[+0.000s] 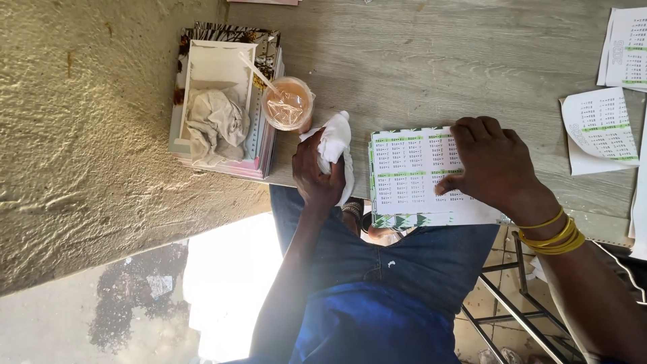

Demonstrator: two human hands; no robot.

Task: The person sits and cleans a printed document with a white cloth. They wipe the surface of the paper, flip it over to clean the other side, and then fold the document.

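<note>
Left of the printed sheets (411,176): shallow box (217,67) holding crumpled cloth, then the iced drink cup (288,103) with straw. Left hand (317,172) is clenched around a white rag (335,143), just beside the cup. Right hand (495,165) presses the sheets flat, fingers curled. Risk: the rag hand knocks the cup and wets the sheets.

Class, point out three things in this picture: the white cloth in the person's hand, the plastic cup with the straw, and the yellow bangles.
white cloth (335,143), head view, on its bunched upper part.
plastic cup (288,104), head view, on its top.
yellow bangles (558,236), head view, on the bands at the wrist.
</note>
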